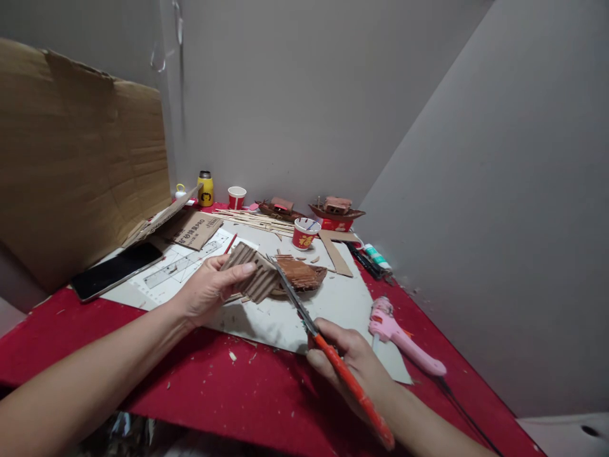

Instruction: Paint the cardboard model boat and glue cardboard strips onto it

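In my left hand [209,285] is a small piece of corrugated cardboard [257,282], its ridged side facing me and the thumb pressed on top. My right hand [345,355] grips a pair of scissors [328,352] with red handles. Their blades point up and left, and the tips lie at the right edge of the cardboard; whether they touch it I cannot tell. Just behind the blades, a brown model boat [304,274] lies on the white sheet [280,330], partly hidden by the cardboard and scissors.
A pink glue gun [404,339] lies to the right, its cord trailing forward. At left are a phone [117,271], a ruler [178,263] and a large cardboard sheet [85,158]. Paper cups [304,236], thin wooden sticks [252,221], a yellow bottle [205,190] and two model boats [335,208] stand behind.
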`<state>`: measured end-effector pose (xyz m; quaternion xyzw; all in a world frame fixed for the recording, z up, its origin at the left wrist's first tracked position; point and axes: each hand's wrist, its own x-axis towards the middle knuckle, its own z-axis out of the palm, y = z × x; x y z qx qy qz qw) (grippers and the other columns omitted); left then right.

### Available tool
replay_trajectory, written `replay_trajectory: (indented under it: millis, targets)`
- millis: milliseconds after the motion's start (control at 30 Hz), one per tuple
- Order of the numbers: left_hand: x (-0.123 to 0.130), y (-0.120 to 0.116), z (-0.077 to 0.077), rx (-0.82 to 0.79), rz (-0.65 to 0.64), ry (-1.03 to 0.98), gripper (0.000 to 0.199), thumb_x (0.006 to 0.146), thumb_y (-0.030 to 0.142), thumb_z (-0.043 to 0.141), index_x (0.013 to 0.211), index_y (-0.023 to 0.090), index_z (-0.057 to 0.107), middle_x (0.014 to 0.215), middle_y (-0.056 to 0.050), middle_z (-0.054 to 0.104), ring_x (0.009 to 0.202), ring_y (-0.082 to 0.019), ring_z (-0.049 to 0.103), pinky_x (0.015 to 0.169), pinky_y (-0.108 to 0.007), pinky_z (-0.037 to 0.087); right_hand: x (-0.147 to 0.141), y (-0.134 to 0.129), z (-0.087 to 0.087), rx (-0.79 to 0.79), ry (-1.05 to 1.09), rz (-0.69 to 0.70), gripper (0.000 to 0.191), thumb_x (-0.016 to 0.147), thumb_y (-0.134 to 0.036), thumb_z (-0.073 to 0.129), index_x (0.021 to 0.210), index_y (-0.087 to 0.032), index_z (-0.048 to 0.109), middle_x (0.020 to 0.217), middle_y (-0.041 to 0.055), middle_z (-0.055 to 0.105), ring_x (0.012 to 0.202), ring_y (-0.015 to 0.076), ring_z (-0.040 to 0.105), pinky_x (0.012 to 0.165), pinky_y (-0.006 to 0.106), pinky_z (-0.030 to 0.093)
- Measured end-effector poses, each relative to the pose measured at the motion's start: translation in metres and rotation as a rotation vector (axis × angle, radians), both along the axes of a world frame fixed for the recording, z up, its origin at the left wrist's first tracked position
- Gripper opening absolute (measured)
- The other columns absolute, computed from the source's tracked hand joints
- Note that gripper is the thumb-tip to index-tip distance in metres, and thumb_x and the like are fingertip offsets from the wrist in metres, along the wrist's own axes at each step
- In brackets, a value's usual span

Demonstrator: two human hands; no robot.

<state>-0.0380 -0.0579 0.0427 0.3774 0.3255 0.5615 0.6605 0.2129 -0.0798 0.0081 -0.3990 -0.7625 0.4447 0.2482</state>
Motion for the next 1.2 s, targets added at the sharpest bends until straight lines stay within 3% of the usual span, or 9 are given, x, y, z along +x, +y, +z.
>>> replay_trajectory:
  millis: [167,300,467,767,1200]
  targets:
    - [0.005,-0.004,-0.002,-0.031,-0.003,-0.071,0.034,0.064,0.033,0.091,0.085,0.015,0.071,0.075,-0.003,0.077,0.065,-0.018,0.073,0.056,-0.027,0.062,-0.001,0.001,-0.003,0.020,-0.029,-0.004,0.040,0.088,-0.058,0.054,0.073,-0.022,0.044,0.064,-0.0052,0.035,0.059,0.0118,0.031,0.051,0.023,0.032]
    - [0.004,-0.004,-0.003,0.042,-0.033,0.006,0.034,0.072,0.038,0.086,0.087,0.015,0.066,0.074,-0.004,0.076,0.062,-0.020,0.075,0.054,-0.026,0.062,-0.002,0.004,0.001,0.011,-0.041,0.041,0.035,0.090,-0.053,0.052,0.077,-0.022,0.044,0.064,-0.0049,0.040,0.060,0.0123,0.035,0.051,0.023,0.033]
    - [0.003,-0.004,-0.006,0.130,-0.067,0.142,0.032,0.079,0.041,0.080,0.088,0.014,0.066,0.074,-0.005,0.076,0.062,-0.020,0.075,0.056,-0.028,0.062,-0.002,0.006,0.006,0.138,-0.167,0.058,0.027,0.091,-0.045,0.051,0.079,-0.022,0.043,0.066,-0.0049,0.045,0.060,0.0125,0.036,0.056,0.025,0.034]
    - [0.002,-0.007,-0.004,0.150,-0.096,0.179,0.027,0.082,0.039,0.077,0.085,0.015,0.066,0.072,-0.003,0.075,0.062,-0.019,0.074,0.055,-0.027,0.061,0.000,0.001,0.002,-0.007,-0.059,0.060,0.026,0.090,-0.045,0.054,0.079,-0.022,0.046,0.064,-0.0054,0.040,0.059,0.0122,0.035,0.052,0.023,0.034]
    - [-0.001,-0.003,-0.001,0.114,-0.119,0.107,0.024,0.076,0.028,0.082,0.089,0.013,0.069,0.074,-0.005,0.076,0.058,-0.018,0.073,0.052,-0.023,0.056,-0.001,0.002,-0.004,0.006,-0.020,0.022,0.037,0.089,-0.053,0.055,0.072,-0.022,0.042,0.062,-0.0063,0.034,0.057,0.0109,0.028,0.050,0.023,0.030]
